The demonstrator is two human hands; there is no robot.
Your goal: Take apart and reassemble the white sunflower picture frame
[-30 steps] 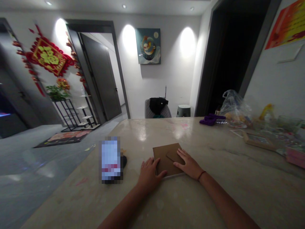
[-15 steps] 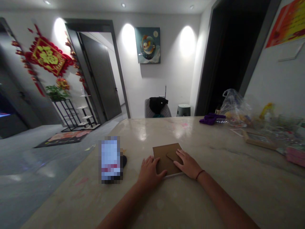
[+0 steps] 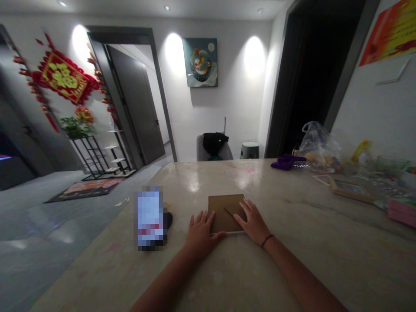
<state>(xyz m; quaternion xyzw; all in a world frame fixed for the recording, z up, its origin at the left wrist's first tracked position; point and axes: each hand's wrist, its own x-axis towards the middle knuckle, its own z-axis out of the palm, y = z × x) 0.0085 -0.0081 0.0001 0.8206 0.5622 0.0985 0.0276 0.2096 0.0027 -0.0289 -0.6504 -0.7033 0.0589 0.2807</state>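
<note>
A flat, squarish brown board (image 3: 224,223) with a thin white edge lies on the stone-topped table (image 3: 195,277). A dark, narrow diagonal line or strip (image 3: 229,212) shows on its face; whether it is a slit or a raised piece I cannot tell. My left hand (image 3: 202,232) rests at the board's left side, fingers spread, the thumb along its near edge. Over the right side lies my right hand (image 3: 253,221), fingers stretched apart, a dark red string round the wrist. Its thumb reaches toward the strip.
A phone with a blurred screen (image 3: 150,216) stands left of my hands. On the right are a wooden frame (image 3: 351,190), a pink item (image 3: 401,211), a purple cloth (image 3: 287,161) and a clear plastic bag (image 3: 318,147). A chair (image 3: 201,149) stands beyond the far edge.
The board has turned slightly, so its near edge lies straighter across. My right hand has shifted a little left and up with it; my left hand has moved slightly left.
</note>
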